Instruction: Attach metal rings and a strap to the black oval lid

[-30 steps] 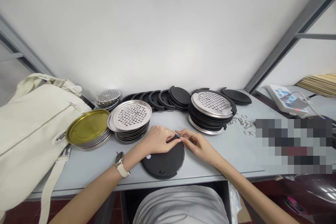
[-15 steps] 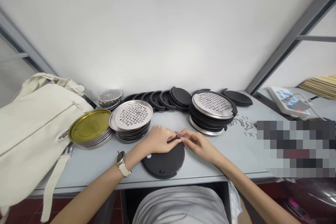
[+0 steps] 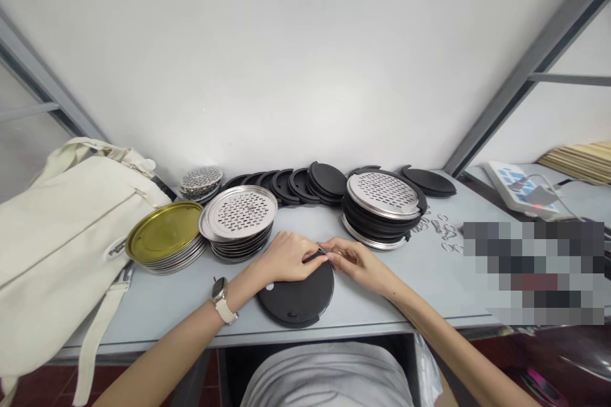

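A round black disc point(image 3: 298, 299) lies on the grey table near its front edge. My left hand point(image 3: 292, 256) is closed over the disc's upper rim, thumb and fingers gripping it. At the disc's top right, my right hand point(image 3: 352, 261) pinches something small at the rim, close to my left fingertips; the fingers hide most of it. Small metal rings and clips point(image 3: 443, 229) are scattered right of a stack of black discs topped by a perforated metal plate point(image 3: 383, 192).
Left of the disc stand a stack of perforated plates point(image 3: 244, 212) and gold-topped lids point(image 3: 165, 232). A cream bag point(image 3: 71, 254) leans at the left. Black discs point(image 3: 289, 186) line the wall. A power strip point(image 3: 520, 189) sits at the right.
The view has shifted slightly. Both hands remain at the disc's upper rim, with only a slight change in the right fingers.
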